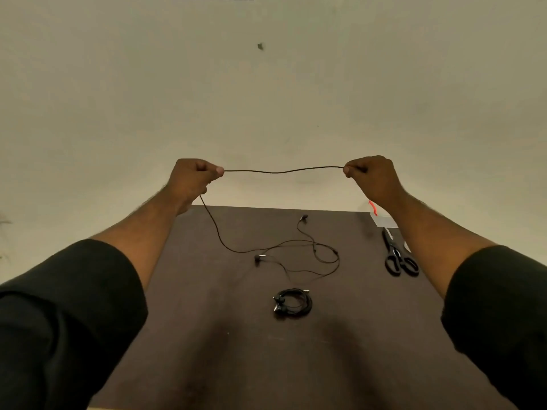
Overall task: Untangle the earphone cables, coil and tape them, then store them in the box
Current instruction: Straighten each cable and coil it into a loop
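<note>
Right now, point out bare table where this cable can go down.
Bare: the near table below the coiled earphones, and its left strip beside the loose cable. Crowded: centre, and right edge by the scissors.

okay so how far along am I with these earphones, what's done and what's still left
Done, it seems: one coiled earphone set lies on the table; whether it is taped cannot be told. In hand: your left hand and right hand pinch the second earphone cable stretched between them, its remainder trailing loose on the table. Left: coiling and taping this one, with the scissors nearby, then boxing both.
</note>
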